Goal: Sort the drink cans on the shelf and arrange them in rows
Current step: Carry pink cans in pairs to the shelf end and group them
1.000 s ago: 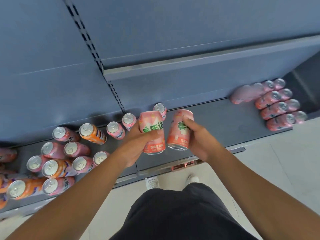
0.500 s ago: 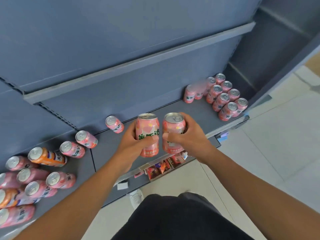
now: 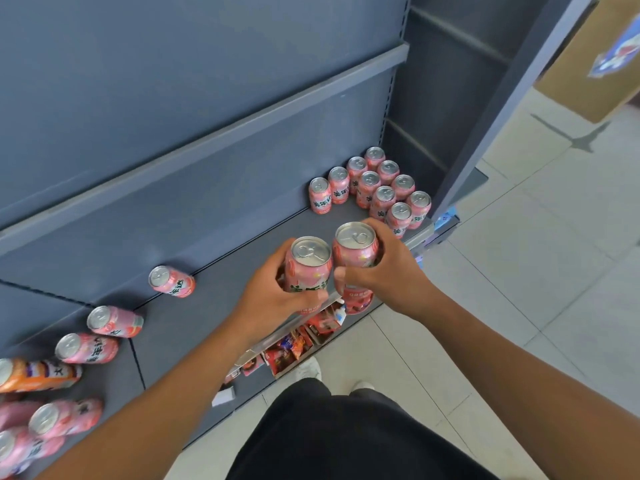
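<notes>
My left hand (image 3: 273, 299) grips a pink can (image 3: 308, 263) upright, and my right hand (image 3: 384, 271) grips a second pink can (image 3: 355, 249) beside it; the two cans touch above the front edge of the grey shelf (image 3: 221, 306). Several pink cans stand in rows (image 3: 377, 188) at the shelf's far right end, just beyond my right hand. Loose pink cans (image 3: 171, 280) are scattered at the left, along with an orange can (image 3: 34, 374).
A grey back panel and an upper shelf lip (image 3: 242, 129) rise behind the shelf. A dark upright post (image 3: 485, 133) bounds the right end. Snack packets (image 3: 294, 344) fill a lower shelf below. A cardboard box (image 3: 595, 57) stands on the tiled floor at top right.
The view has swung right; both hands with their cans have moved rightward along the shelf, closer to the rowed cans. The scattered cans have slid to the left edge.
</notes>
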The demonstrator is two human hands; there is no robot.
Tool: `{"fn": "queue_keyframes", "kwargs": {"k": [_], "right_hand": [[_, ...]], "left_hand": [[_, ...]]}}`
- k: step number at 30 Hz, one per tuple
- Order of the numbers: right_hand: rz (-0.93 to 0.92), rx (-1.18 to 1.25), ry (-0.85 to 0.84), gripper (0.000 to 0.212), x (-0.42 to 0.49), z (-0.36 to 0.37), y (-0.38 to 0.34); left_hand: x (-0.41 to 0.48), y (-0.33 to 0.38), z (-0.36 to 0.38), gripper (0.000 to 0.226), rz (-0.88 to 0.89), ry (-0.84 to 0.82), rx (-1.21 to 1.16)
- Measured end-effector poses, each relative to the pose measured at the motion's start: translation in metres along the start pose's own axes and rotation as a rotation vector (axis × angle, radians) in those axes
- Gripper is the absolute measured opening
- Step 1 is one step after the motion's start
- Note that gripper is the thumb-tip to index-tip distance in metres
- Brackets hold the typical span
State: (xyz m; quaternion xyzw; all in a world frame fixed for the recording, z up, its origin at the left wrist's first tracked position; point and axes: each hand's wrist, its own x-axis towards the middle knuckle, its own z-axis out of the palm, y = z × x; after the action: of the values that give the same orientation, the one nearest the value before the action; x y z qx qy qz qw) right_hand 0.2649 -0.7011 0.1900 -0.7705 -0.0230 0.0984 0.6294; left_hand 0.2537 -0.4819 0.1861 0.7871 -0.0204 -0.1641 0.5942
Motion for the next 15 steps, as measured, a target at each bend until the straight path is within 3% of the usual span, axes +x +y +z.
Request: {"fn": "queue_keyframes", "kwargs": {"k": [8,15], "right_hand": [[0.070,-0.040,-0.008,0.065,0.054,-0.014,0.010],[0.124,-0.092,0.010,0.069,0.107,-0.016,0.011]], "left_hand": [[0.061,-0.009,-0.011,0.073,-0.049,-0.012,-0.009],[0.114,-0.011,-0.030,0.074,0.024,-0.050,0.006]]}}
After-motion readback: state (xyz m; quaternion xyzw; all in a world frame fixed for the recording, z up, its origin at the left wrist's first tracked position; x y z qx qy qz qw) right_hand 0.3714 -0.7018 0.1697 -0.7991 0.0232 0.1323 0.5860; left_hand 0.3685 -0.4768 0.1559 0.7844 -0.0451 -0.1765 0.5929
